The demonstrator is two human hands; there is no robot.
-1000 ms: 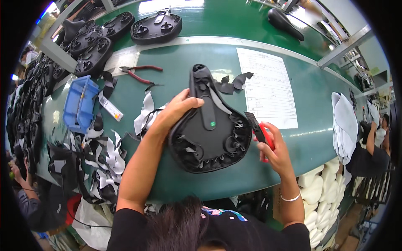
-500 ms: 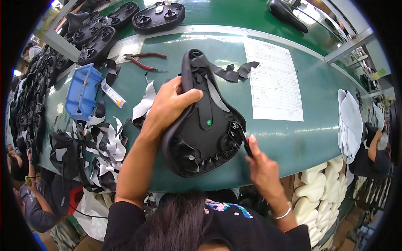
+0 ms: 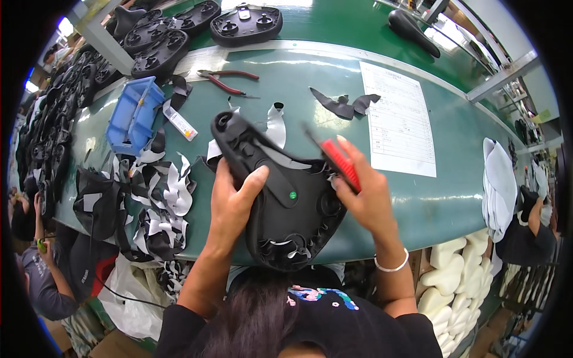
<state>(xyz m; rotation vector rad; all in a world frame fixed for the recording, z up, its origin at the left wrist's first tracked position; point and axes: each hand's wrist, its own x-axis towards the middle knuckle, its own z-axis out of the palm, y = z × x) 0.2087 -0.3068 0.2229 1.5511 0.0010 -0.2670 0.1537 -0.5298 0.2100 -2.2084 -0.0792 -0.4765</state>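
Note:
A black bicycle saddle (image 3: 276, 218) lies underside up and tilted at the near edge of the bench, its narrow nose pointing to the far left. Its cover is gathered in folds along the wide rear rim. My left hand (image 3: 231, 200) grips the saddle's left side by the nose, thumb over the underside. By the saddle's right side, my right hand (image 3: 369, 194) is closed round a red-and-black utility knife (image 3: 341, 165); the knife's far tip is blurred. A loose black strip of trimmed material (image 3: 340, 106) lies beyond the saddle.
Red-handled nippers (image 3: 230, 80), a blue bin (image 3: 136, 116) and a pile of black-and-white offcuts (image 3: 161, 200) lie left. A printed sheet (image 3: 400, 119) is at right, with folded white covers (image 3: 499, 182) on the edge. Finished saddles (image 3: 246, 27) stand beyond the bench ledge.
The saddle has come nearer to me and its nose has swung left. My right hand has risen with the knife off the rear rim. The black strip now lies apart from the nose.

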